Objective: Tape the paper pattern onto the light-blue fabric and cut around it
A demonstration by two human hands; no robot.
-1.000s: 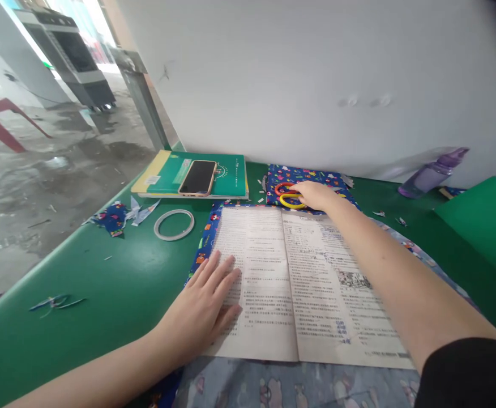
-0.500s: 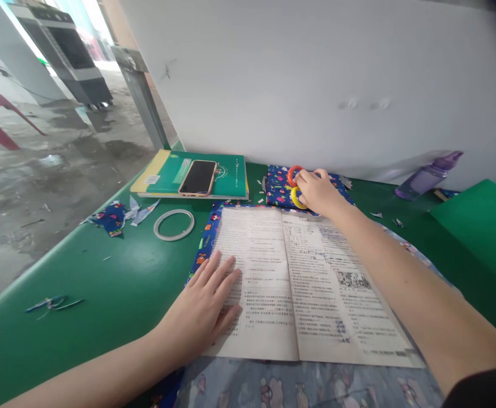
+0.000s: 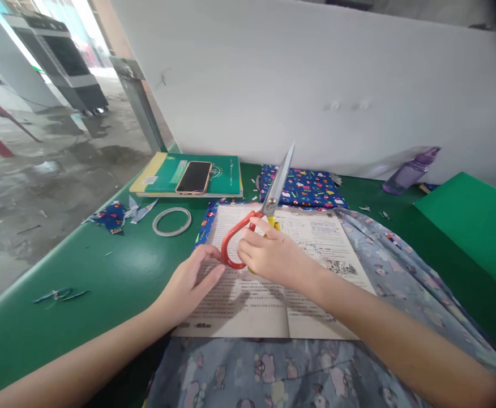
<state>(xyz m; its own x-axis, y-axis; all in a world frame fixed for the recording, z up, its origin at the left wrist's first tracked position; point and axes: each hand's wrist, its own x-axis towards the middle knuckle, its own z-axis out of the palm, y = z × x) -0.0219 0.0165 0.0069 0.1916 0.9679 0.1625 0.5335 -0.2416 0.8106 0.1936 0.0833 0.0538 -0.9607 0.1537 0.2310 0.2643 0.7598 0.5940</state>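
Note:
A pair of scissors (image 3: 277, 184) with one red and one yellow handle is held over the open book's pages, blades closed and pointing up and away. My right hand (image 3: 269, 252) is wrapped around the handles. At the left edge of the red loop, the thumb and fingertips of my left hand (image 3: 197, 277) meet in a pinch on it. Beneath both hands lies an open printed book or booklet (image 3: 252, 317), on a sheet of patterned wrapping material (image 3: 273, 371) whose greyish side faces up. Its blue patterned edge shows at the upper left.
A folded blue patterned piece (image 3: 311, 187) lies by the white wall. To the left are a phone (image 3: 194, 177) on green books (image 3: 226, 175), a tape roll (image 3: 157, 229) and scraps (image 3: 112, 217). A purple bottle (image 3: 407, 173) and a green board (image 3: 473, 221) are at right.
My right hand has lifted the scissors off the blue patterned piece and brought them toward me. My left hand has left the page and closed on the red handle. The book shifted slightly.

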